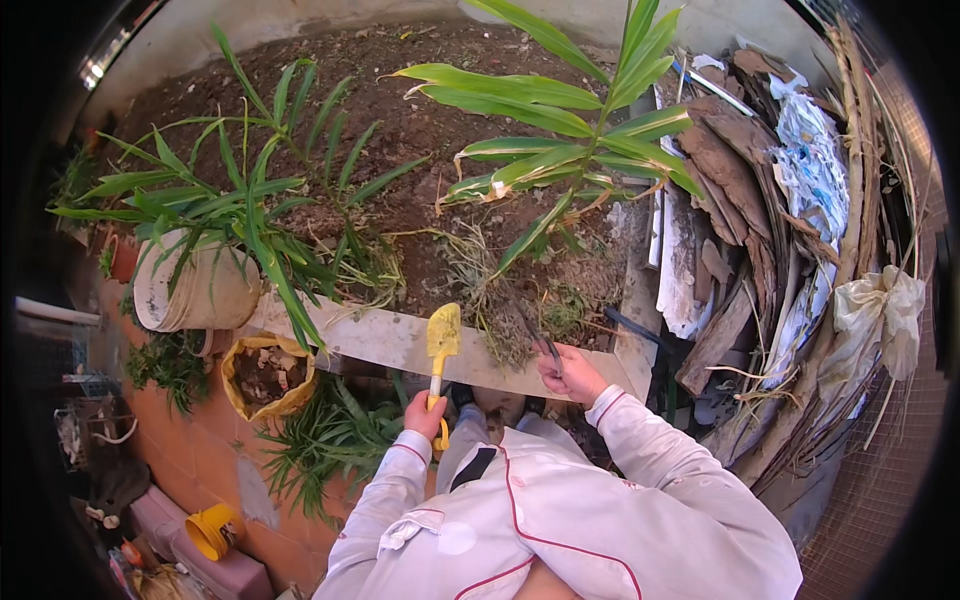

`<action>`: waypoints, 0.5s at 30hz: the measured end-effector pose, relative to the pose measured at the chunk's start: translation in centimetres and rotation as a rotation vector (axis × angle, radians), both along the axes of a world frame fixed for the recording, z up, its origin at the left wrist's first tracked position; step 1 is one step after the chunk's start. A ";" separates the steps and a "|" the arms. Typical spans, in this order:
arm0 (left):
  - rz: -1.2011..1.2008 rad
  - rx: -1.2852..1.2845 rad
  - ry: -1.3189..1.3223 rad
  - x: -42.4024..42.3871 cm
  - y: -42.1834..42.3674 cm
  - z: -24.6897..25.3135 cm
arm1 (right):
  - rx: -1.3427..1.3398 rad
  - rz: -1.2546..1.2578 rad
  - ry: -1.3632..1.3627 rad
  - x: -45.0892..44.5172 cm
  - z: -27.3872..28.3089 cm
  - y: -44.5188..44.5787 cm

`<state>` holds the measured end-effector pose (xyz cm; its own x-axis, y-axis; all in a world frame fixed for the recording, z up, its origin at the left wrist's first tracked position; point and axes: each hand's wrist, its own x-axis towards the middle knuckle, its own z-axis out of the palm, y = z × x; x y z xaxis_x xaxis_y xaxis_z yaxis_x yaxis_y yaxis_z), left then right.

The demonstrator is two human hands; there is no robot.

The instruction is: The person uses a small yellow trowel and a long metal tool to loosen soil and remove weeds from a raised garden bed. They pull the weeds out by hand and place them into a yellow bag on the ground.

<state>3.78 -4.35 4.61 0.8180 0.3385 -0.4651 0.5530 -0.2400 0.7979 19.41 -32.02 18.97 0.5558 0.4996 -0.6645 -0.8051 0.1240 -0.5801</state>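
Note:
My left hand [425, 415] grips the handle of a yellow garden trowel [444, 331], its blade pointing up over the pale stone edging [382, 337]. In my right hand [573, 375] is a slender dark hand tool [541, 339]; its exact kind is unclear. Its far end lies among dry, uprooted-looking weeds [495, 300] on the soil [420, 255] just inside the edging. A tall leafy plant [592, 142] with browned leaf tips rises behind my right hand. More long-leaved stalks [255, 172] lean over the bed on the left.
A dirty white bucket [199, 281] tilts at the bed's left corner, near a yellow sack of soil and debris [236, 375]. Spiky green plants [337, 427] grow below the edging. Bark and boards [727, 172] are piled on the right. A small yellow bucket [212, 531] rests lower left.

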 end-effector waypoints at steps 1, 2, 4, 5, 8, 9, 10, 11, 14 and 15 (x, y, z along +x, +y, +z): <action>0.000 -0.019 0.012 0.4 -0.6 0.3 | 0.007 -0.014 -0.019 0.0 0.0 -0.1; 0.003 -0.038 0.025 0.8 -1.1 0.7 | -0.004 -0.008 -0.081 0.6 -0.9 0.0; 0.029 -0.123 0.033 1.0 -1.6 0.3 | -0.057 0.042 -0.167 2.6 -0.7 1.3; 0.041 -0.127 0.042 0.6 -1.8 -0.1 | -0.082 0.071 -0.211 4.0 -0.6 2.2; -0.006 -0.109 0.061 1.1 -2.3 2.9 | -0.680 0.364 -0.586 9.1 -2.3 3.8; -0.014 -0.094 0.063 0.8 -2.1 3.0 | -0.795 0.479 -0.658 10.9 -2.5 4.3; -0.018 -0.081 0.065 0.5 -1.8 2.8 | -0.855 0.543 -0.673 12.2 -1.5 5.1; -0.003 -0.061 0.079 0.1 -1.3 2.4 | -0.915 0.607 -0.688 13.4 -0.4 5.9; 0.046 -0.024 0.130 -1.3 0.4 0.1 | -0.933 0.744 -0.712 16.4 -0.3 7.0; 0.082 -0.025 0.148 -1.7 0.8 -0.6 | -0.902 0.822 -0.721 17.2 0.3 8.0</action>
